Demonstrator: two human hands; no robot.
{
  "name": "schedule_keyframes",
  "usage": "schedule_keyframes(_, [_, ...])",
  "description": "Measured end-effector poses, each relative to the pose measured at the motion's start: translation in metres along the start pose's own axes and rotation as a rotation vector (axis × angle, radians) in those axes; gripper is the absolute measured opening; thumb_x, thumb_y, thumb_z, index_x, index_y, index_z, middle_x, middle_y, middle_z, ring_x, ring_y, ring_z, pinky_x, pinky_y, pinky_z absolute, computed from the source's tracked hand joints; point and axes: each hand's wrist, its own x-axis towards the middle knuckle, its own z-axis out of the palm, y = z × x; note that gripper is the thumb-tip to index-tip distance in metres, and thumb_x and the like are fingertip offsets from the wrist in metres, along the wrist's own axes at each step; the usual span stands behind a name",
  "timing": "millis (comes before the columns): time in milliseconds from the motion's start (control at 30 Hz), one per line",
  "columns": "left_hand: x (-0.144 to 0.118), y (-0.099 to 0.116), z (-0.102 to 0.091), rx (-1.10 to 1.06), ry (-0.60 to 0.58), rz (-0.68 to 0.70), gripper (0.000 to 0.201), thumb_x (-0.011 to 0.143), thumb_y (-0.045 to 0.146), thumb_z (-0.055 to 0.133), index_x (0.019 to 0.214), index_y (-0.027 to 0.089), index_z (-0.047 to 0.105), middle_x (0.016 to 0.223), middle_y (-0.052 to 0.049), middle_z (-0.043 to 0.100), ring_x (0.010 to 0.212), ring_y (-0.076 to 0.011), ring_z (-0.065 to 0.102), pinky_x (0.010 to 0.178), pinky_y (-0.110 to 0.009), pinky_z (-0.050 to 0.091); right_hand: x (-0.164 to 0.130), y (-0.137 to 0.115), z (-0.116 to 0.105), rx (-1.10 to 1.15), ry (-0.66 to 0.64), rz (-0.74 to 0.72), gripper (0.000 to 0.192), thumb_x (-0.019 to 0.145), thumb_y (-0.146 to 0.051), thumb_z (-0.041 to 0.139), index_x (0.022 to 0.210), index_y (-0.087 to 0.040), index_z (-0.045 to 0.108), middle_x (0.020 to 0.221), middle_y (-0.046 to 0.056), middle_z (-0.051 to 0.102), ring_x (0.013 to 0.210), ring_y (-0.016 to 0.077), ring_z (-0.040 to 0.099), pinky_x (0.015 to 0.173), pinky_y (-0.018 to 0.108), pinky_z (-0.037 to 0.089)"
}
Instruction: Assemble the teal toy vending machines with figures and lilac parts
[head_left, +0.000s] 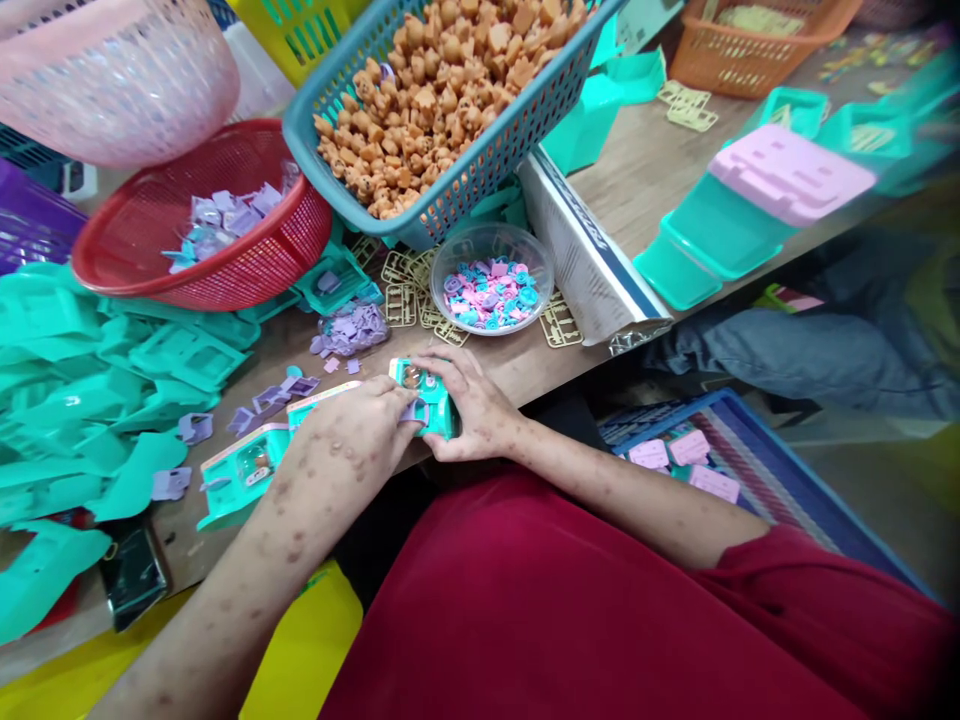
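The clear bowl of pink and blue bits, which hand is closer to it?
Right. The right hand lies just below the clear bowl, on the teal toy piece. The left hand is further down and left, pressing a purple piece on the same toy.

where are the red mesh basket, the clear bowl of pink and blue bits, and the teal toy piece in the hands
red mesh plastic basket [127, 262], head view, front rim
clear round bowl [456, 314], head view, near rim
teal plastic toy piece [441, 408], head view, top face
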Motion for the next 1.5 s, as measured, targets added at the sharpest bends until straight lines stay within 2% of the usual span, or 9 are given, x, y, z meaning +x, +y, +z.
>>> schedule_keyframes(233, [0.023, -0.009, -0.009, -0.025, -0.122, -0.064, 0.012, 0.093, 0.033, 0.077, 0.098, 0.022, 0.078, 0.093, -0.01, 0.078, 0.089, -0.0362, 0.077, 0.076, -0.045, 0.058, -0.002, 0.002, 0.001, -0.033, 0.037, -0.021, 0.106, 0.079, -0.044, 0.079, 0.17, -0.031, 0.026, 0.163, 0.016, 0.047, 0.157, 0.0429, 0.043, 0.132, 0.07, 0.037])
schedule_keyframes(400, [0.039, -0.028, -0.007, -0.155, -0.239, 0.179, 0.016, 0.088, 0.028, 0.085, 0.093, 0.023, 0.071, 0.098, -0.007, 0.075, 0.096, -0.03, 0.072, 0.089, -0.042, 0.057, -0.003, 0.003, 0.002, -0.038, 0.025, 0.003, 0.111, 0.079, -0.047, 0.08, 0.172, -0.032, 0.022, 0.166, 0.016, 0.046, 0.159, 0.0444, 0.043, 0.132, 0.073, 0.037])
schedule_keyframes(567, [0.029, -0.039, -0.002, -0.23, -0.163, 0.273, 0.021, 0.097, 0.039, 0.084, 0.106, 0.023, 0.074, 0.112, -0.009, 0.076, 0.113, -0.0325, 0.07, 0.101, -0.046, 0.056, -0.004, 0.002, 0.002, -0.043, 0.021, -0.01, 0.117, 0.079, -0.049, 0.082, 0.175, -0.034, 0.015, 0.167, 0.015, 0.047, 0.157, 0.0456, 0.044, 0.129, 0.075, 0.039])
schedule_keyframes(767, [-0.007, -0.041, 0.001, -0.463, -0.067, 0.113, 0.045, 0.11, 0.042, 0.069, 0.15, 0.024, 0.063, 0.138, -0.011, 0.073, 0.127, -0.0296, 0.068, 0.108, -0.045, 0.057, -0.003, -0.002, -0.001, -0.01, 0.052, -0.039, 0.114, 0.08, -0.046, 0.083, 0.173, -0.04, 0.019, 0.161, 0.014, 0.047, 0.15, 0.0451, 0.05, 0.123, 0.074, 0.047])
schedule_keyframes(833, [-0.013, -0.042, 0.006, -0.532, -0.019, 0.057, 0.04, 0.11, 0.04, 0.07, 0.147, 0.025, 0.066, 0.138, -0.01, 0.074, 0.128, -0.0281, 0.069, 0.108, -0.043, 0.057, -0.003, -0.003, -0.001, 0.0, 0.043, -0.029, 0.111, 0.08, -0.046, 0.084, 0.171, -0.041, 0.022, 0.16, 0.014, 0.046, 0.15, 0.0454, 0.05, 0.123, 0.074, 0.047])
schedule_keyframes(967, [-0.015, -0.045, 0.017, -0.585, 0.043, 0.095, 0.025, 0.111, 0.038, 0.069, 0.131, 0.024, 0.074, 0.13, -0.007, 0.079, 0.126, -0.0268, 0.071, 0.109, -0.042, 0.058, -0.003, -0.003, -0.002, -0.015, 0.003, 0.018, 0.113, 0.077, -0.05, 0.085, 0.17, -0.045, 0.021, 0.161, 0.013, 0.045, 0.148, 0.0477, 0.051, 0.121, 0.078, 0.047])
schedule_keyframes(1167, [-0.017, -0.042, 0.018, -0.37, 0.076, 0.161, 0.026, 0.116, 0.036, 0.06, 0.132, 0.023, 0.074, 0.129, -0.004, 0.083, 0.119, -0.0255, 0.078, 0.119, -0.049, 0.056, -0.003, -0.001, 0.001, -0.025, -0.001, 0.012, 0.113, 0.075, -0.05, 0.085, 0.172, -0.041, 0.026, 0.158, 0.013, 0.048, 0.144, 0.0479, 0.053, 0.118, 0.078, 0.051])
schedule_keyframes(1333, [-0.02, -0.039, 0.018, -0.351, 0.074, 0.115, 0.022, 0.115, 0.036, 0.061, 0.129, 0.024, 0.074, 0.127, -0.003, 0.082, 0.121, -0.0255, 0.077, 0.127, -0.052, 0.049, -0.004, 0.001, 0.002, 0.046, 0.041, -0.003, 0.095, 0.075, -0.045, 0.087, 0.156, -0.037, 0.04, 0.159, 0.014, 0.046, 0.145, 0.0461, 0.053, 0.113, 0.074, 0.054])
schedule_keyframes(1500, [-0.021, -0.035, 0.021, -0.399, 0.103, 0.105, 0.021, 0.114, 0.036, 0.062, 0.128, 0.025, 0.073, 0.124, 0.0, 0.082, 0.119, -0.0227, 0.077, 0.135, -0.054, 0.04, -0.006, -0.001, -0.009, 0.043, -0.02, -0.086, 0.047, 0.079, -0.036, 0.085, 0.117, -0.029, 0.058, 0.168, 0.012, 0.043, 0.153, 0.0472, 0.045, 0.12, 0.078, 0.043])
